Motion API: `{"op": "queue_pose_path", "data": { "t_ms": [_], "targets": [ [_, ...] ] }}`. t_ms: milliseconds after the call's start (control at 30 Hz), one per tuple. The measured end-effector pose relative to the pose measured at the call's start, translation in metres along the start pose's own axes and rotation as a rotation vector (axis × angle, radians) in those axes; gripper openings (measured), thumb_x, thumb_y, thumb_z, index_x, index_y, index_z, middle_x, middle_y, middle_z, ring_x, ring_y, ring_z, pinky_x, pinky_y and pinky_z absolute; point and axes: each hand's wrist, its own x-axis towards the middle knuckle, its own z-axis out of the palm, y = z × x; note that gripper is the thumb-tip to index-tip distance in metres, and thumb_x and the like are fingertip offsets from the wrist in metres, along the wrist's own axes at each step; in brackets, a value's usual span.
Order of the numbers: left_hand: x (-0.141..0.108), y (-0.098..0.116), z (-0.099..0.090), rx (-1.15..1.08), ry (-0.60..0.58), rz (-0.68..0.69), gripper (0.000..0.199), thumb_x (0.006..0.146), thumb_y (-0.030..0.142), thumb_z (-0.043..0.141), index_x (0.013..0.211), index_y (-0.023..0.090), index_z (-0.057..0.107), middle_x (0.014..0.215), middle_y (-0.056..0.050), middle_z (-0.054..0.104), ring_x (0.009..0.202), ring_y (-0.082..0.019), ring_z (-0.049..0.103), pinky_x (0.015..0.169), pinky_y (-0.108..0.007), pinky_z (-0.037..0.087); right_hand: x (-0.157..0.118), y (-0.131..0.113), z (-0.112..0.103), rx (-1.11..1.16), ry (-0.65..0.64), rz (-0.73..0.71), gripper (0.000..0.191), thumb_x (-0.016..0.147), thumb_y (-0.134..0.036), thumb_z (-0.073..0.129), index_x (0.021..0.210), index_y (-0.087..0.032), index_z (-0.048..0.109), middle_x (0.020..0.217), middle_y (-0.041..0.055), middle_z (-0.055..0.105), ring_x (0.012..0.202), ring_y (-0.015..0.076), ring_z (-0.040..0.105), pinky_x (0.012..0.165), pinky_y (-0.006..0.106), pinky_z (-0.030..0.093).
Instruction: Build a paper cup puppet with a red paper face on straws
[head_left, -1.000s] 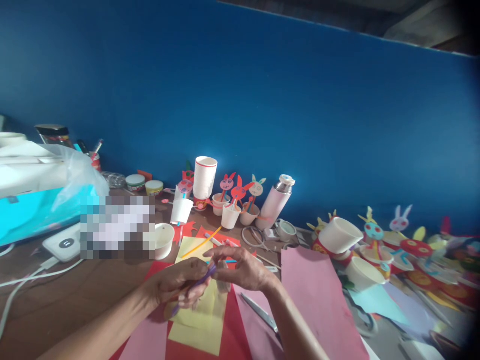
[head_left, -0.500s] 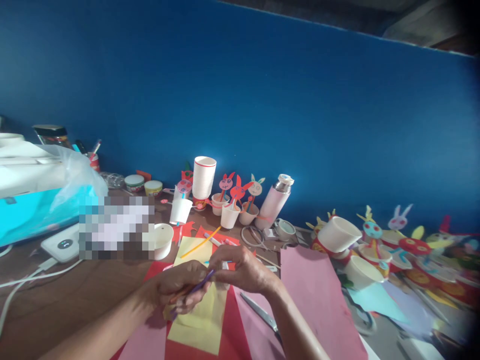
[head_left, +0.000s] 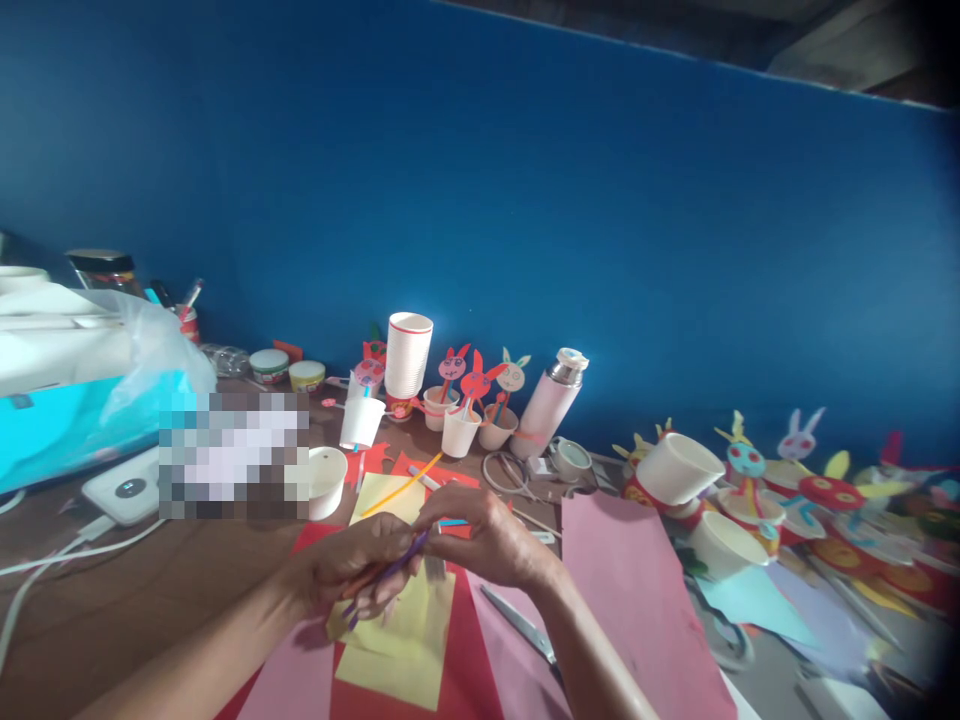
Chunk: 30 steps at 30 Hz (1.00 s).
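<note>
My left hand (head_left: 367,565) is closed around a thin purple strip (head_left: 397,567), which slants across its fingers; something orange-brown also shows in that hand. The fingertips of my right hand (head_left: 476,530) pinch the strip's upper end. Both hands are close together above yellow paper (head_left: 405,650) that lies on red and pink sheets. Scissors (head_left: 521,622) lie partly under my right forearm. Just beyond my hands, an orange strip (head_left: 401,485) rests on the yellow paper.
Paper cups with rabbit faces (head_left: 460,430) stand near the blue wall beside a stack of cups (head_left: 408,355) and a pink flask (head_left: 546,405). At left are a white power bank (head_left: 124,488) and cables. More cups and paper rabbits crowd the right, past a pink sheet (head_left: 637,600).
The purple strip and my fingers have shifted slightly. A blue piece beyond my right hand shows more now. The things on the table look unmoved.
</note>
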Motion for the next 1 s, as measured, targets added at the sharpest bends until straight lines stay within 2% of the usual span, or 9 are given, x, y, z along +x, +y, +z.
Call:
{"op": "queue_pose_path", "data": {
  "t_ms": [133, 233, 367, 467, 533, 600, 700, 800, 1000],
  "targets": [
    [-0.001, 0.003, 0.003, 0.070, 0.035, -0.030, 0.040, 0.076, 0.049, 0.053, 0.072, 0.011, 0.063, 0.043, -0.001, 0.058, 0.028, -0.008, 0.046, 0.031, -0.018, 0.036, 0.000, 0.002, 0.000, -0.016, -0.008, 0.011, 0.014, 0.080, -0.031, 0.058, 0.086, -0.021, 0.067, 0.078, 0.0023, 0.065, 0.078, 0.0151, 0.059, 0.075, 0.027, 0.045],
    [0.000, 0.010, 0.007, 0.221, 0.070, 0.021, 0.044, 0.077, 0.052, 0.048, 0.075, 0.011, 0.064, 0.052, -0.005, 0.062, 0.036, -0.012, 0.054, 0.035, -0.020, 0.038, -0.001, 0.004, -0.001, -0.051, 0.024, 0.040, 0.014, 0.080, -0.030, 0.058, 0.087, -0.021, 0.066, 0.079, 0.0020, 0.065, 0.075, 0.0143, 0.059, 0.071, 0.025, 0.044],
    [0.000, 0.023, 0.015, 0.490, 0.214, 0.215, 0.045, 0.083, 0.049, 0.039, 0.073, 0.013, 0.065, 0.064, -0.006, 0.064, 0.058, -0.017, 0.060, 0.054, -0.027, 0.046, -0.003, 0.006, -0.003, -0.118, 0.077, 0.071, 0.013, 0.080, -0.028, 0.058, 0.086, -0.022, 0.067, 0.079, 0.0018, 0.064, 0.074, 0.0143, 0.059, 0.069, 0.024, 0.043],
    [0.001, 0.027, 0.020, 0.680, 0.399, 0.436, 0.027, 0.082, 0.039, 0.049, 0.081, 0.018, 0.066, 0.086, -0.005, 0.065, 0.084, -0.020, 0.058, 0.077, -0.028, 0.042, -0.003, 0.008, -0.005, -0.159, 0.093, 0.099, 0.011, 0.079, -0.025, 0.060, 0.087, -0.022, 0.067, 0.080, 0.0013, 0.065, 0.074, 0.0146, 0.059, 0.070, 0.024, 0.043],
    [0.002, 0.025, 0.023, 0.814, 0.511, 0.582, 0.019, 0.079, 0.034, 0.054, 0.085, 0.021, 0.066, 0.095, -0.005, 0.064, 0.093, -0.022, 0.055, 0.083, -0.029, 0.040, -0.003, 0.009, -0.006, -0.192, 0.108, 0.124, 0.010, 0.078, -0.023, 0.061, 0.086, -0.022, 0.067, 0.080, 0.0006, 0.065, 0.074, 0.0146, 0.059, 0.070, 0.024, 0.042],
    [0.005, 0.019, 0.025, 0.910, 0.569, 0.658, 0.016, 0.076, 0.032, 0.058, 0.084, 0.022, 0.066, 0.094, -0.006, 0.064, 0.093, -0.023, 0.055, 0.083, -0.031, 0.041, -0.002, 0.010, -0.005, -0.227, 0.123, 0.153, 0.009, 0.077, -0.022, 0.061, 0.084, -0.022, 0.068, 0.079, 0.0003, 0.066, 0.075, 0.0147, 0.059, 0.070, 0.024, 0.042],
    [0.011, 0.010, 0.024, 1.004, 0.663, 0.653, 0.013, 0.074, 0.031, 0.059, 0.080, 0.022, 0.066, 0.083, -0.006, 0.066, 0.084, -0.023, 0.057, 0.078, -0.031, 0.043, -0.002, 0.013, -0.001, -0.269, 0.132, 0.199, 0.009, 0.078, -0.021, 0.060, 0.081, -0.022, 0.068, 0.077, 0.0003, 0.067, 0.074, 0.0150, 0.060, 0.069, 0.025, 0.042],
    [0.015, 0.004, 0.022, 0.990, 0.730, 0.573, 0.015, 0.076, 0.031, 0.056, 0.082, 0.022, 0.067, 0.082, -0.006, 0.068, 0.081, -0.022, 0.059, 0.075, -0.030, 0.044, 0.000, 0.017, 0.006, -0.303, 0.154, 0.242, 0.009, 0.077, -0.021, 0.060, 0.080, -0.023, 0.068, 0.077, 0.0004, 0.068, 0.074, 0.0163, 0.061, 0.069, 0.026, 0.042],
    [0.016, 0.006, 0.020, 0.856, 0.702, 0.452, 0.019, 0.076, 0.030, 0.054, 0.085, 0.020, 0.069, 0.083, -0.004, 0.070, 0.080, -0.021, 0.061, 0.073, -0.028, 0.045, 0.003, 0.019, 0.014, -0.237, 0.214, 0.376, 0.013, 0.075, -0.024, 0.061, 0.087, -0.022, 0.066, 0.078, 0.0013, 0.068, 0.073, 0.0186, 0.062, 0.067, 0.028, 0.042]
  ]
}}
